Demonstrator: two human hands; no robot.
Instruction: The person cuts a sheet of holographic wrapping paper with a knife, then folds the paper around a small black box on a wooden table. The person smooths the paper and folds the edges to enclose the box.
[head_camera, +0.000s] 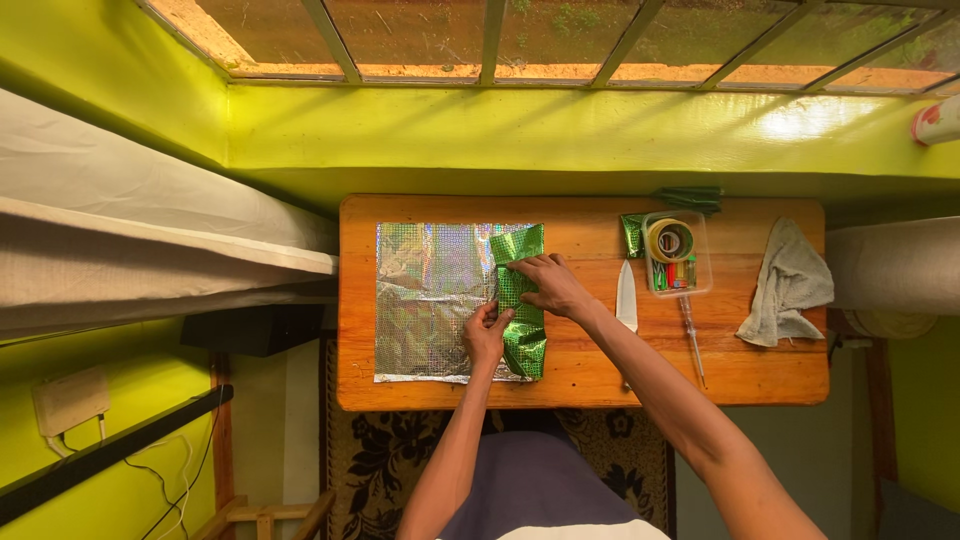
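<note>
A sheet of shiny silver holographic wrapping foil (430, 295) lies flat on the wooden table (590, 385). Its right edge is folded over, showing a green metallic side (526, 335). My left hand (486, 335) pinches the green fold near the front of the sheet. My right hand (552, 285) presses down on the green fold farther back, fingers spread over it.
A clear box (678, 255) with a tape roll and small items stands right of the foil, a white knife (626, 297) and a pen-like tool (692, 340) beside it. A grey cloth (788, 285) lies far right. Green wall and window behind; a mattress (120, 230) on the left.
</note>
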